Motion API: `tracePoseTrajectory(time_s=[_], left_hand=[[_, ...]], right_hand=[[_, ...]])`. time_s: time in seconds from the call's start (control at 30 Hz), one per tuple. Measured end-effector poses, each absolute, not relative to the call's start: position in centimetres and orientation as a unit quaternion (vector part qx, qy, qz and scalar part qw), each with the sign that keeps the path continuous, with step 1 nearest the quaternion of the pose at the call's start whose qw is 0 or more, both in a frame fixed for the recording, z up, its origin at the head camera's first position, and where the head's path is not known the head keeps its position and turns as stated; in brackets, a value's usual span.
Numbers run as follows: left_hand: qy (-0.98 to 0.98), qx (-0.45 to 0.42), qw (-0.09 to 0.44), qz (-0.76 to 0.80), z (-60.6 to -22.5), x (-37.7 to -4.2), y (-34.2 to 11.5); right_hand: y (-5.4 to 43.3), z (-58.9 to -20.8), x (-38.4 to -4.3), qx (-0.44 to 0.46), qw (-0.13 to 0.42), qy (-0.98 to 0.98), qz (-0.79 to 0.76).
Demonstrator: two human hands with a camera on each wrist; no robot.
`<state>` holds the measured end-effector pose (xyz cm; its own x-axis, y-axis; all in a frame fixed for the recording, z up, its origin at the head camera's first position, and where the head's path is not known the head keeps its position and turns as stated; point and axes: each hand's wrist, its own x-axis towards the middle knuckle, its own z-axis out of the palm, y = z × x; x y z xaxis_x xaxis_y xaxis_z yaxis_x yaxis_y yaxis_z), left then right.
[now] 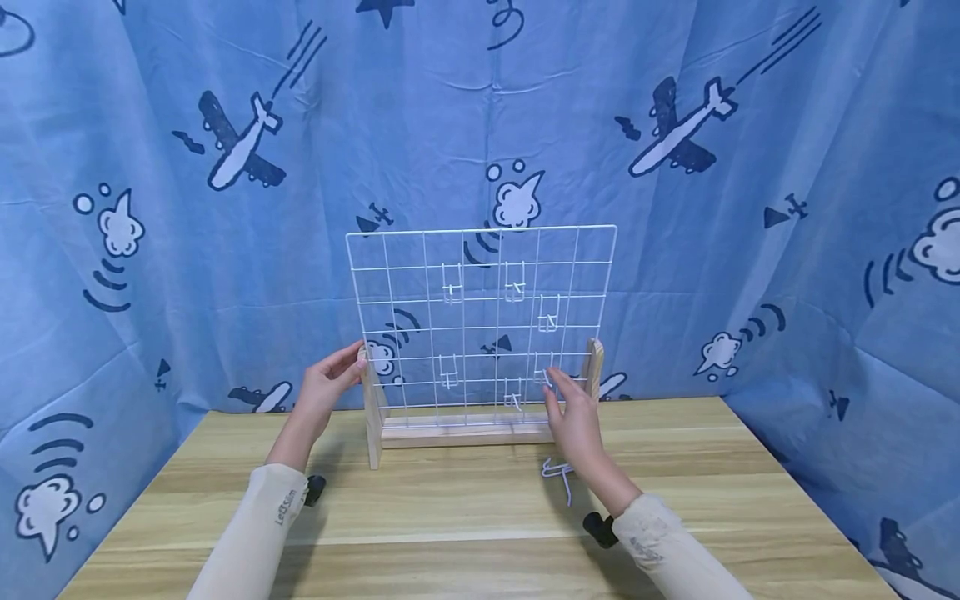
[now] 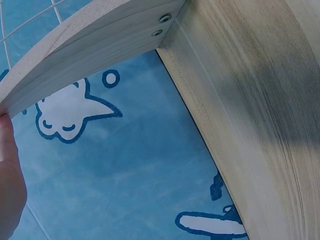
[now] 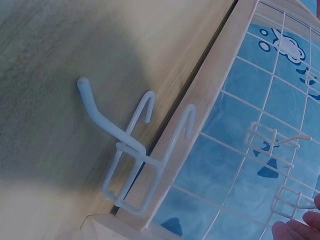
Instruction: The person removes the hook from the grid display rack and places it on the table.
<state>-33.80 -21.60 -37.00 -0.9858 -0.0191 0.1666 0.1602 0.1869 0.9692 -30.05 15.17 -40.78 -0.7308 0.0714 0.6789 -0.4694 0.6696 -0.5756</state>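
Observation:
A white wire grid rack (image 1: 482,327) stands upright in a wooden base (image 1: 465,435). My left hand (image 1: 327,385) holds the top of the rack's left wooden post (image 1: 371,417), its thumb on the near side. In the left wrist view, part of that hand (image 2: 11,185) shows beside the post (image 2: 90,47). At the grid's lower right, my right hand (image 1: 576,421) pinches the prong of a white wire hook (image 3: 284,202) hanging there. A loose white hook (image 1: 558,472) lies on the table below this hand, large in the right wrist view.
Several more white hooks hang on the grid, such as one at upper left (image 1: 452,290), one at upper middle (image 1: 515,288) and one low down (image 1: 513,401). The right wooden post (image 1: 596,367) stands behind my right hand. A blue patterned curtain (image 1: 480,100) surrounds the wooden table (image 1: 420,533).

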Motion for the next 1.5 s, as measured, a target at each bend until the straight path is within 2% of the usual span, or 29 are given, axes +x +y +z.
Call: tracePoseTrajectory(time_s=[0.27, 1.0, 1.5], left_hand=[[-0.768, -0.037, 0.068, -0.636, -37.0, -33.96, -21.53], [-0.768, -0.047, 0.077, -0.635, -37.12, -33.77, -21.42], [-0.768, -0.045, 0.073, -0.635, -37.01, -33.7, -21.49]], right_hand=[[14.89, -40.87, -30.43, 0.113, 0.352, -0.852, 0.37], [14.21, -40.84, -30.69, 0.121, 0.412, -0.832, 0.351], [14.27, -40.28, -30.53, 0.127, 0.423, -0.82, 0.363]])
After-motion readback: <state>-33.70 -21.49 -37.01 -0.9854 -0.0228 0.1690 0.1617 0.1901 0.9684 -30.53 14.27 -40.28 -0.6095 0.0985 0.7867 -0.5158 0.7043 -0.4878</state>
